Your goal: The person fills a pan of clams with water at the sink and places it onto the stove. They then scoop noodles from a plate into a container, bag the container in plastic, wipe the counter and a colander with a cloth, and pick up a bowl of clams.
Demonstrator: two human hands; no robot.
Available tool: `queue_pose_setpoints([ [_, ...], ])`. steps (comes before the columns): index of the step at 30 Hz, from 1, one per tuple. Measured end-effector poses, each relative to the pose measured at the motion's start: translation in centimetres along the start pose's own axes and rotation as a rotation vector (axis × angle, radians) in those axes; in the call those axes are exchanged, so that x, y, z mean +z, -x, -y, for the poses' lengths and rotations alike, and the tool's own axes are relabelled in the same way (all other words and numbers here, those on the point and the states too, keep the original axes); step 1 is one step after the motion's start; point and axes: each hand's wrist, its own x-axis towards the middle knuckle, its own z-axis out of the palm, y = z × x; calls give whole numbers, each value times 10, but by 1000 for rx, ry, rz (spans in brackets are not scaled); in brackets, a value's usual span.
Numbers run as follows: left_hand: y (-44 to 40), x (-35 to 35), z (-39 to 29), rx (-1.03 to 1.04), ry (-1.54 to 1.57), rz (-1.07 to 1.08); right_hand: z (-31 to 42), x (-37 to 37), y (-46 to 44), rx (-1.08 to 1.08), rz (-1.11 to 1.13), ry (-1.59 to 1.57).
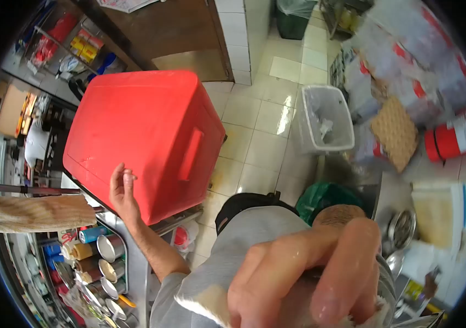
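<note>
My left hand is raised beside a large red plastic box. Its fingers are slightly curled and apart, with nothing in them. I cannot tell whether it touches the box. Very close to the camera, my right hand has its fingers bent around a white, soft-edged piece with a beige patch. The hand covers most of that piece, so its kind is unclear. Both hands are in front of a grey shirt.
A translucent plastic bin stands on the tiled floor, near stacked plastic-wrapped packs and a red cylinder. Metal containers and bottles fill a tray at lower left. A striped towel hangs at left.
</note>
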Motion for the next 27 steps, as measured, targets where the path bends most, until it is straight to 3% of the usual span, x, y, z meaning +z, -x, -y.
queue_pose_setpoints([
  [2, -8, 8, 3, -18, -51, -89, -4, -26, -21, -24, -45, -232],
  [5, -26, 20, 10, -53, -105, -171, 7, -74, -58, -76, -153, -223],
  [8, -60, 49, 11, -60, -182, -260, 25, -147, -91, 243, -83, -309],
  [11, -105, 75, 26, -71, -177, -312, 21, -204, -121, 404, -14, -271],
  [14, -157, 112, 34, -106, -202, -384, -12, -245, -167, 623, -101, -259],
  [15, -174, 120, 39, -127, -198, -402, -52, -256, -178, 321, -14, -547],
  [17, -197, 130, 45, -113, -235, -347, -73, -281, -198, 5, 32, -835],
  [21, -230, 141, 56, -198, -296, -423, -73, -352, -242, 391, -252, -559],
  [24, -237, 152, 58, -244, -396, -521, -104, -421, -270, 623, 105, -1033],
  [25, -241, 158, 58, -250, -436, -576, -116, -437, -276, 512, 335, -1077],
  [27, -249, 172, 55, -235, -500, -674, -115, -472, -300, 372, 580, -1159],
])
